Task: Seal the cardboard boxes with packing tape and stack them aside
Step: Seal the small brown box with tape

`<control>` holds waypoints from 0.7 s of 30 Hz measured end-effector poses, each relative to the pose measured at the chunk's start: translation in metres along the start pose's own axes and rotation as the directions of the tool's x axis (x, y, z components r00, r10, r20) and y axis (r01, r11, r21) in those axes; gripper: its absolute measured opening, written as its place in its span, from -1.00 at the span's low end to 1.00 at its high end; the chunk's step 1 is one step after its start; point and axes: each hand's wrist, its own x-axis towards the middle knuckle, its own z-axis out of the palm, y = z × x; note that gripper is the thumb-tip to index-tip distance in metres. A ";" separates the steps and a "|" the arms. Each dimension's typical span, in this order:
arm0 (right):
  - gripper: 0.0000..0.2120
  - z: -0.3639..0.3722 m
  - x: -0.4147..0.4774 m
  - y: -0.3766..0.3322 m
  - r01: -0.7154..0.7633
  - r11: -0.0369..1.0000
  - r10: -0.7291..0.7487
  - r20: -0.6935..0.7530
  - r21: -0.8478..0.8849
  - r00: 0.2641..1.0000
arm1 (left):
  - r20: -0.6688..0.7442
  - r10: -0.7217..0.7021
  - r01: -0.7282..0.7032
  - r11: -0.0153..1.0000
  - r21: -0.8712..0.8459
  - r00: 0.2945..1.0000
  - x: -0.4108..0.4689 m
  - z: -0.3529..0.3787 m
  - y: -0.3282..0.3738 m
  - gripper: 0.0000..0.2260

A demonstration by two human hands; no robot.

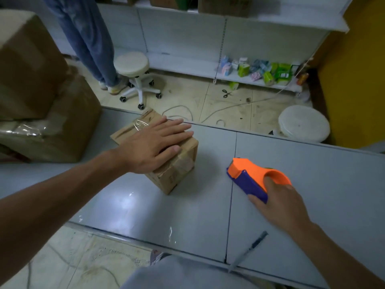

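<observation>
A small cardboard box with clear tape across its top and down its near side sits on the grey table. My left hand lies flat on the box's top, fingers straight. To the right, an orange and purple tape dispenser rests on the table. My right hand grips the dispenser's near end, fingers inside the orange handle and thumb along its purple side.
A pen lies near the table's front edge. Large cardboard boxes are stacked at the left. Beyond the table stand a white stool, a person's legs, a white bucket, scissors on the floor and shelves with small packs.
</observation>
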 end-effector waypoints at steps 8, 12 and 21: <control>-0.58 0.014 0.000 0.010 -0.033 0.994 0.039 -0.055 0.102 0.998 | 0.030 0.071 -0.072 0.997 0.028 0.997 0.000 -0.005 -0.005 -0.48; -0.70 -0.002 -0.020 0.003 -0.051 0.977 0.104 -0.257 0.206 0.961 | 0.060 0.140 -0.140 0.990 -0.004 0.988 0.002 -0.007 -0.011 -0.47; -0.72 0.051 -0.110 -0.034 0.065 0.968 -0.078 0.046 0.243 0.996 | 0.045 0.243 -0.242 0.970 -0.023 0.969 0.008 -0.005 -0.021 -0.46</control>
